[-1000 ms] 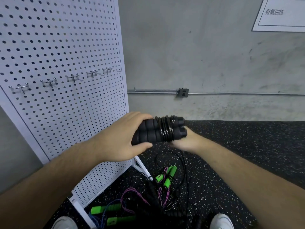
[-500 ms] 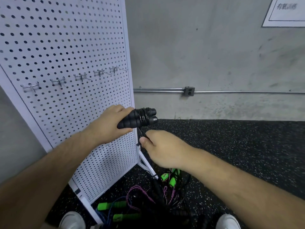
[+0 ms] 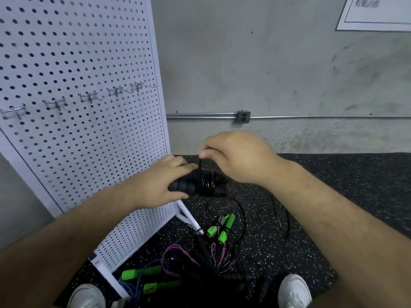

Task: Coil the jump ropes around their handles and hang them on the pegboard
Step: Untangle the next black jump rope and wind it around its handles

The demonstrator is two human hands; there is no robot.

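left hand (image 3: 159,184) gripping paired black handles (image 3: 182,189), right hand (image 3: 239,160) just above, pinching black cord (image 3: 200,164) over the coil (image 3: 205,184)

**Materials and finish, as observed**

- pegboard (image 3: 84,63): white, matt, smooth perforated sheet
- hooks (image 3: 55,103): bright, glossy metal wire
- black handles (image 3: 189,188): matt, ribbed foam
- cord (image 3: 205,182) wound on them: glossy
- floor (image 3: 333,185): rough, speckled rubber
- wall (image 3: 244,63): matt, mottled concrete
- conduit (image 3: 200,114): dull metal
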